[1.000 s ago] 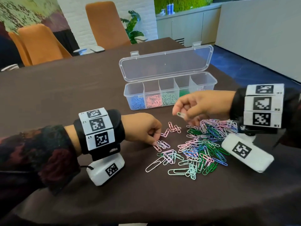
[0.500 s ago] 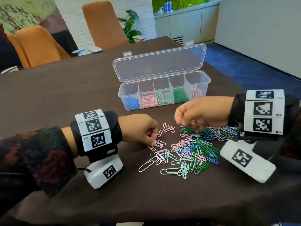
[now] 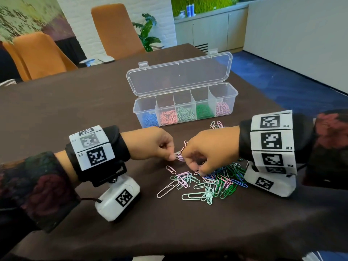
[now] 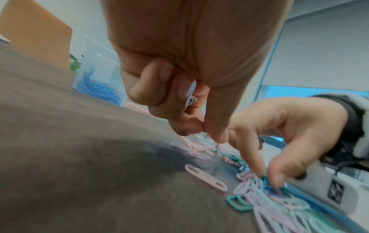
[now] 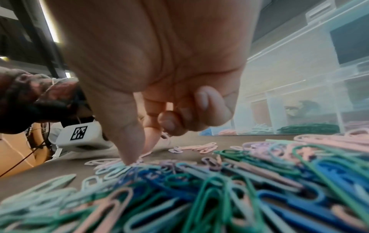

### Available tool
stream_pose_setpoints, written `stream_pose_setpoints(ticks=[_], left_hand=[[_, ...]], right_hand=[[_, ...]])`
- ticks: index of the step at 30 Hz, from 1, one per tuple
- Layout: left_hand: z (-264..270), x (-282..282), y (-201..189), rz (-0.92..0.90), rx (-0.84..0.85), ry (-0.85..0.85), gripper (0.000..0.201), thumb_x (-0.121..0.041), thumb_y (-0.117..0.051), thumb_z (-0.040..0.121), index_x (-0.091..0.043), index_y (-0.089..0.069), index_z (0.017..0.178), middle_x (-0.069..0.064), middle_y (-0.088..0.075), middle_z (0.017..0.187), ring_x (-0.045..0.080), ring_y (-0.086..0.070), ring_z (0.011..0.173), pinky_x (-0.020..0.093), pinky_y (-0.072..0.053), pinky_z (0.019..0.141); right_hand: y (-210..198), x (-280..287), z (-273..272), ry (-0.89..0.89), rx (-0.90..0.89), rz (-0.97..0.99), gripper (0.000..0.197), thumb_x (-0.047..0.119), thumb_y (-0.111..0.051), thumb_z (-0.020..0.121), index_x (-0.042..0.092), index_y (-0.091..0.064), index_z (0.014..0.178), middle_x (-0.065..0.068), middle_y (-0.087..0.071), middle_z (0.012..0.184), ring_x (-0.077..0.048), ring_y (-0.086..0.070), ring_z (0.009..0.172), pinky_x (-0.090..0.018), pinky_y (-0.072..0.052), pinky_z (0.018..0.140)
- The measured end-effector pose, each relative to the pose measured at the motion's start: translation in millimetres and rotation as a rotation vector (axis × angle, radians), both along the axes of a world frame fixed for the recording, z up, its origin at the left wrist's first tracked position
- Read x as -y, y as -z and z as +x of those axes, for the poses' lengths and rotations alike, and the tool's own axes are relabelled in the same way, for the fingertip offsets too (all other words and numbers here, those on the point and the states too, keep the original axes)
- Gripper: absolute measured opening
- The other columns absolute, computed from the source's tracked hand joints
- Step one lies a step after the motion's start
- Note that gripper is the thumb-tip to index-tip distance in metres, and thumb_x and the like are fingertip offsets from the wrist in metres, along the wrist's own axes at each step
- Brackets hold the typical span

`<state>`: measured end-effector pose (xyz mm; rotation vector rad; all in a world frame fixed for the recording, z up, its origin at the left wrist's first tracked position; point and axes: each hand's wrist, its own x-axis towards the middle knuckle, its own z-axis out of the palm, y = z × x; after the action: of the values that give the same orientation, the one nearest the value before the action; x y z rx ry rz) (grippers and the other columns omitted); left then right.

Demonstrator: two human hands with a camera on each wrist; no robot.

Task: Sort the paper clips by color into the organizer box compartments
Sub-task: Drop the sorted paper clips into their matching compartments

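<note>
Your left hand [image 3: 150, 143] sits at the centre of the head view, knuckles up, its grip curled tight and pinching a few pale lilac clips [image 3: 178, 156] between thumb and forefinger, just above the bench [image 3: 75, 110]. Your right hand [image 3: 209, 149] meets it from the right, fingers bent downward; the tips reach into the loose pile of paper clips [image 3: 212, 182] at lower centre.

The left wrist view shows what the head view hides: a whitish clip tucked inside your curled left fingers [image 4: 159, 88], and the right forefinger and thumb coming down on the heap at lower right of that frame. The right wrist view shows the right thumb [image 5: 127, 134] pressing onto pale clips at the near edge of the pile, the other fingers curled under the palm; you cannot tell from it whether that grip has closed on a clip.

The organizer box [image 3: 185, 106] stands beyond the hands, upper centre, a clear plastic trough with five compartments and its hinged lid tilted back. From left to right of the frame they hold blue, pink, pale green, dark green and lilac-pink clips. The loose clips are thin coated wire loops of two sizes, and the bench is covered in dark brown cloth.
</note>
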<state>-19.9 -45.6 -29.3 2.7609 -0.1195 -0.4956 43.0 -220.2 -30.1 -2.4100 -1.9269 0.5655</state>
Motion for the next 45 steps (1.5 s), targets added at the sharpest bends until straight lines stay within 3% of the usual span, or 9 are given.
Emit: stream_pose_setpoints(ticks=[5,10,15,21,24,29,32,38,45], left_hand=[[-9,-11,-5,-0.166,0.037,-0.109,0.018,-0.024,-0.071,0.082,-0.022,-0.059,0.069,-0.014,-0.056,0.057,0.001,-0.041,0.051,0.012,-0.033,0.054],[-23,-14,8,-0.555,0.033,-0.266,0.021,-0.036,-0.078,0.059,-0.025,-0.059,0.061,0.033,-0.058,0.085,0.016,-0.034,0.053,0.015,-0.028,0.041],[-30,-13,18,-0.988,-0.093,-0.320,0.033,-0.007,-0.069,0.067,-0.011,-0.055,0.096,0.012,-0.052,0.067,0.007,-0.032,0.042,0.014,-0.027,0.038],[-35,-8,19,-1.345,-0.323,-0.322,0.020,-0.004,-0.061,0.064,-0.011,-0.068,0.081,0.004,-0.054,0.068,0.010,-0.045,0.049,0.016,-0.034,0.040],[-34,2,14,-1.159,-0.318,-0.231,0.003,-0.020,-0.064,0.069,-0.018,-0.064,0.070,-0.002,-0.050,0.062,0.009,-0.044,0.049,0.016,-0.033,0.041],[-19,28,5,-0.113,-0.042,0.288,0.019,-0.024,-0.070,0.084,-0.018,-0.063,0.099,-0.008,-0.043,0.063,0.005,-0.040,0.057,0.014,-0.031,0.057],[-11,41,4,0.115,-0.046,0.384,0.021,-0.024,-0.070,0.083,-0.017,-0.060,0.099,-0.008,-0.044,0.065,0.004,-0.042,0.060,0.010,-0.031,0.056],[-4,43,3,0.123,-0.060,0.347,0.011,-0.019,-0.069,0.082,-0.020,-0.059,0.078,-0.006,-0.048,0.066,0.008,-0.042,0.062,0.016,-0.032,0.058],[-12,27,0,-0.047,0.004,0.180,0.022,-0.018,-0.071,0.082,-0.030,-0.056,0.072,-0.006,-0.044,0.062,0.007,-0.041,0.057,0.015,-0.032,0.056]], right_hand=[[6,-5,-8,0.015,0.054,-0.013,0.024,0.033,-0.068,0.083,0.025,-0.050,0.070,0.009,-0.048,0.065,-0.004,-0.043,0.059,-0.016,-0.030,0.051],[10,-13,-14,0.060,0.087,-0.061,0.018,0.026,-0.065,0.085,0.020,-0.055,0.071,0.006,-0.051,0.067,-0.008,-0.044,0.060,-0.020,-0.034,0.055],[10,-13,-13,0.118,0.021,-0.085,0.026,0.018,-0.062,0.084,0.023,-0.047,0.063,0.008,-0.049,0.064,-0.007,-0.042,0.057,-0.025,-0.037,0.058],[1,8,17,0.487,-0.743,0.281,0.023,0.002,-0.068,0.073,0.012,-0.050,0.063,-0.012,-0.052,0.068,-0.009,-0.042,0.049,-0.018,-0.034,0.044],[0,22,30,0.655,-1.255,0.508,0.017,-0.005,-0.059,0.066,0.010,-0.056,0.074,-0.004,-0.052,0.060,-0.009,-0.042,0.046,-0.016,-0.032,0.040],[12,35,37,0.640,-1.627,0.468,0.033,0.007,-0.070,0.050,0.006,-0.060,0.081,-0.007,-0.052,0.064,-0.017,-0.054,0.054,-0.020,-0.042,0.043],[15,37,27,0.636,-1.382,0.331,0.010,0.010,-0.064,0.057,0.013,-0.058,0.065,-0.003,-0.047,0.060,-0.012,-0.043,0.047,-0.018,-0.032,0.039],[9,31,-2,0.337,-0.238,0.013,0.016,0.027,-0.070,0.079,0.024,-0.056,0.071,0.008,-0.052,0.061,-0.002,-0.046,0.053,-0.016,-0.036,0.052],[10,13,-12,0.135,0.098,-0.088,0.027,0.018,-0.059,0.085,0.024,-0.043,0.064,0.008,-0.046,0.064,-0.006,-0.039,0.056,-0.019,-0.033,0.054]])
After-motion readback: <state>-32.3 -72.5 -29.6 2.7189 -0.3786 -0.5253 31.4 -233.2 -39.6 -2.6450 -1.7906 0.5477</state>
